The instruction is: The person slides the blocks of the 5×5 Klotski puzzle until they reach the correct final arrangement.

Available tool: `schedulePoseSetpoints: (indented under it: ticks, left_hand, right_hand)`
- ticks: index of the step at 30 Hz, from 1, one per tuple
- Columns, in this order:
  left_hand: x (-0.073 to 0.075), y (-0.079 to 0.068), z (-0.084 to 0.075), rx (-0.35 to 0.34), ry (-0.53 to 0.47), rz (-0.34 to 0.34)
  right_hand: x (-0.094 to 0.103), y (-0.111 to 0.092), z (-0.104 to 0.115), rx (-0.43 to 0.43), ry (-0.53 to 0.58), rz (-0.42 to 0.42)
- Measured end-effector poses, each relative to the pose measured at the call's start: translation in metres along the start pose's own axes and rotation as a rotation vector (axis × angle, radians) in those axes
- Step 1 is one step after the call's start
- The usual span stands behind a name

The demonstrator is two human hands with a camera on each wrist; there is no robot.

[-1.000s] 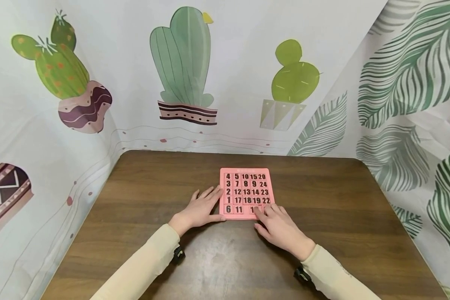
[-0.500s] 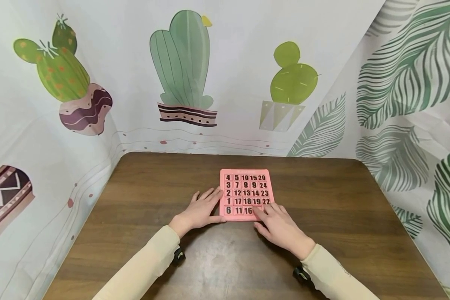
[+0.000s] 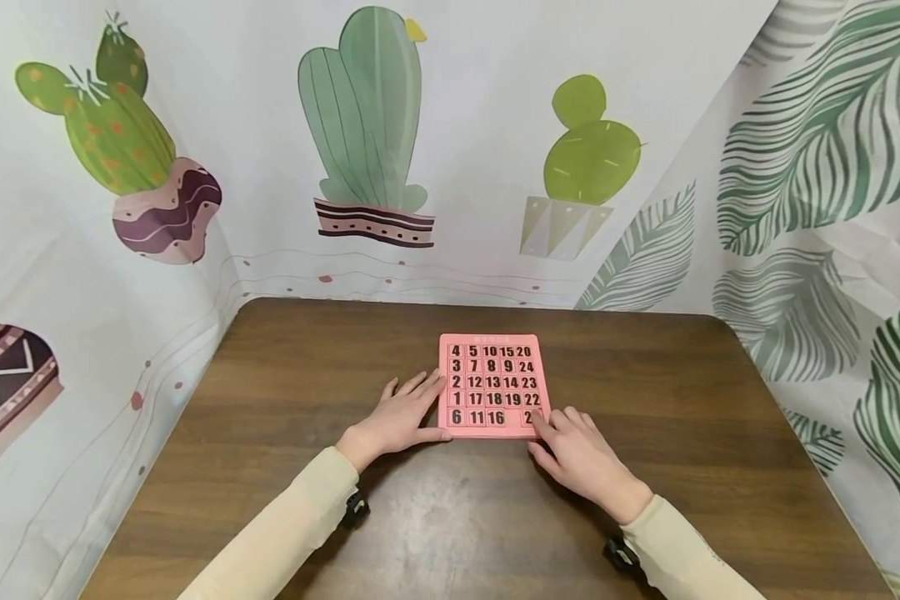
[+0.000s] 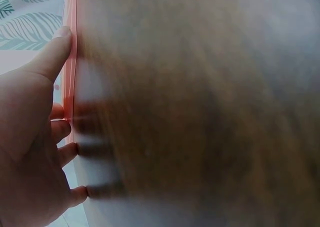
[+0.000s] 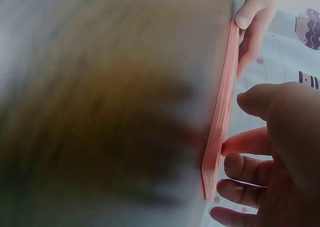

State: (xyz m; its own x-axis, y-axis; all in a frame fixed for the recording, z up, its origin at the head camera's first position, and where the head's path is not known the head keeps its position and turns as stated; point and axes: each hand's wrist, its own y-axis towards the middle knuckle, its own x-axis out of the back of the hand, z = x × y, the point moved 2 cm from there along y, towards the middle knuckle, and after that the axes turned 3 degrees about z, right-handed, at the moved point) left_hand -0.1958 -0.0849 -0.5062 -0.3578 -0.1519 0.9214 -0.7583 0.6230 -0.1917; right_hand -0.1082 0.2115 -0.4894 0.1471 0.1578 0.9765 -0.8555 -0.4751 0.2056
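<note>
A pink number slide puzzle (image 3: 493, 432) lies flat on the table, its tiles numbered in black. The bottom row reads 6, 11, 16, a gap, then a tile (image 3: 528, 417) beginning with 2, partly hidden by a fingertip. My right hand (image 3: 581, 454) touches that tile with its extended index finger; its other fingers are off the board in the right wrist view. My left hand (image 3: 397, 421) rests against the puzzle's left side, fingers spread, thumb at the near left corner. In the left wrist view the left thumb (image 4: 55, 54) lies along the pink edge.
The brown wooden table (image 3: 660, 375) extends around the puzzle on all sides. Behind it hangs a white cloth (image 3: 480, 167) printed with cacti and leaves. A dark wrist device (image 3: 356, 508) sits on the left sleeve, another device (image 3: 620, 553) on the right.
Tile 16 has slid one place left along the bottom row, leaving the gap to its right. My right hand has then shifted right onto the last tile. The left hand stays put.
</note>
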Motion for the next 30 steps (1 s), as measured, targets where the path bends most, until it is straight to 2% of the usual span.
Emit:
schedulePoseSetpoints:
  ticks: [12, 17, 25, 30]
  left_hand:
    - [0.000, 0.001, 0.000, -0.003, -0.007, 0.000]
    - [-0.002, 0.002, 0.002, -0.012, -0.012, -0.003]
    - [-0.001, 0.002, 0.003, -0.028, -0.019, -0.020]
    - [-0.002, 0.003, 0.002, -0.022, -0.016, -0.012]
  right_hand:
    - [-0.005, 0.005, 0.012, 0.039, 0.014, -0.030]
    - [-0.004, 0.010, 0.012, 0.048, 0.014, -0.006]
    - [0.002, 0.035, -0.014, 0.009, 0.112, 0.029]
    - [0.001, 0.058, -0.037, -0.052, 0.110, 0.083]
